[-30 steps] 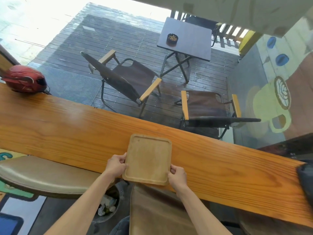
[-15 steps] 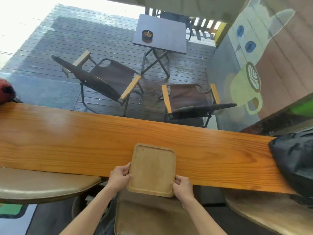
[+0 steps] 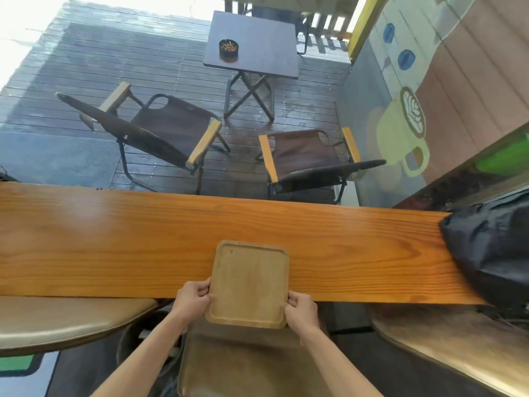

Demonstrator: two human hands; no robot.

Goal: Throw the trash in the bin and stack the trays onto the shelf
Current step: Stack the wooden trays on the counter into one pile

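Long glossy orange-brown wooden counter [image 3: 114, 247] spanning view. Crumpled black bag [image 3: 492, 247] on right end. One square pale wooden tray with raised rim [image 3: 248, 285], bare inside, half on counter, near edge overhanging padded brown stool [image 3: 243, 365]. Left hand [image 3: 192, 300] pinching left rim, right hand [image 3: 302, 310] curled round right corner. No bin, no shelf visible. Risk: tray tipping off edge if grip loosens; snagging bag on swing right. Count: one tray, two hands, three stools.

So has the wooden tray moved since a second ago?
Yes. The tray has slid toward the person: more bare counter shows beyond it, and more overhangs the near edge.
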